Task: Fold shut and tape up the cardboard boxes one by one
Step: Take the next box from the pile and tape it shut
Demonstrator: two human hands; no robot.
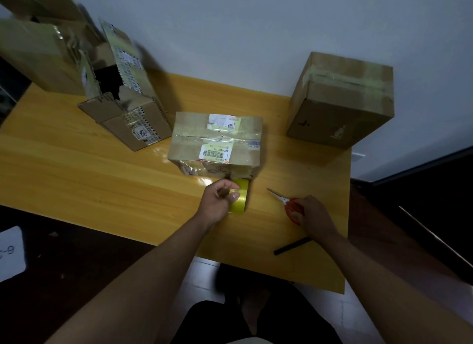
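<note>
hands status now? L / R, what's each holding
Left hand: fingers curled round the yellow tape roll, by the middle box.
Right hand: gripping the red-handled scissors on the table.

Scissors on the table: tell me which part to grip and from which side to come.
Grip the scissors by the red handles, coming from the near right, where the right hand already rests on them. The closed blades point away to the far left, toward the box.
</note>
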